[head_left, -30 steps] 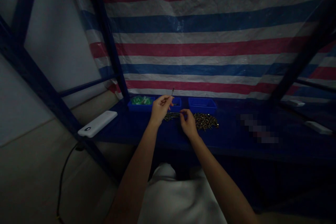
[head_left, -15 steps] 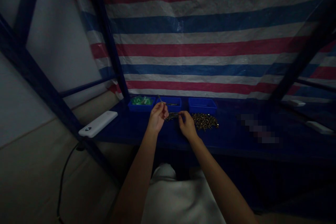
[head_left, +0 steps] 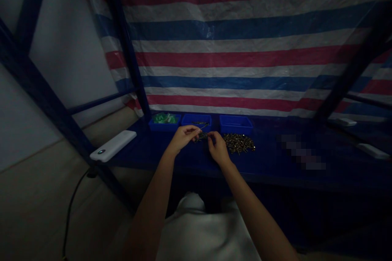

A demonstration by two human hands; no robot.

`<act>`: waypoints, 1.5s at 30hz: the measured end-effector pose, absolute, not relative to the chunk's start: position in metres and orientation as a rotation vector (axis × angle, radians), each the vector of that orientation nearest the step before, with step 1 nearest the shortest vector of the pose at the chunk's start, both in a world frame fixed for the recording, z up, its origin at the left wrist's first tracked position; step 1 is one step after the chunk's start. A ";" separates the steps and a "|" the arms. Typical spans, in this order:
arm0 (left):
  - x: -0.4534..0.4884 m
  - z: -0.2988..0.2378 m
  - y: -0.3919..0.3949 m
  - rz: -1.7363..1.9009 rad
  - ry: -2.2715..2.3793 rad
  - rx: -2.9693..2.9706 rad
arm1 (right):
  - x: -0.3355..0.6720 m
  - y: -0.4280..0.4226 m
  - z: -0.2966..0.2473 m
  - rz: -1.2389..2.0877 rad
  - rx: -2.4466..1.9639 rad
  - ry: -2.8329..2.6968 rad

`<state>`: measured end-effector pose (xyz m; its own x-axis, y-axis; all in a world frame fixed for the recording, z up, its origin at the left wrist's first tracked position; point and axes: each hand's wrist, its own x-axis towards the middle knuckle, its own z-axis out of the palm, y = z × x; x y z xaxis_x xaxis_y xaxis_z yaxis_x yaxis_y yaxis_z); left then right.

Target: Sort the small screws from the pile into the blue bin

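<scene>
My left hand (head_left: 183, 137) is closed in a pinch, with a thin brownish rod (head_left: 197, 127) sticking out past the fingertips toward the right. My right hand (head_left: 218, 147) lies a short way to its right. Its thumb and forefinger are pinched together at the right end of a small pile of dark thin metal pieces (head_left: 202, 135); what they grip is too small to make out. Right of that hand, a heap of small brass-coloured metal parts (head_left: 239, 143) is spread on the blue table (head_left: 263, 159).
Behind the hands stand a blue tray with green plastic pieces (head_left: 153, 126), a blue tray with thin pieces (head_left: 209, 118), and another blue tray (head_left: 235, 129). A white power bank (head_left: 114, 146) lies at the left edge. Blue frame posts (head_left: 128, 49) rise before a striped sheet (head_left: 214, 28).
My left hand has turned and lowered toward the dark pile, and its thin rod has swung from pointing up to pointing right. My right hand has hardly moved.
</scene>
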<state>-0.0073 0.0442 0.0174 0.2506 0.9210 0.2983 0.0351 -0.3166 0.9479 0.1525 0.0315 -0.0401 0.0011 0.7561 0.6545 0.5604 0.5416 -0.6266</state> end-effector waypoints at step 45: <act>-0.010 -0.046 0.054 1.595 1.335 1.528 | 0.110 0.066 -0.001 0.138 -1.889 -2.208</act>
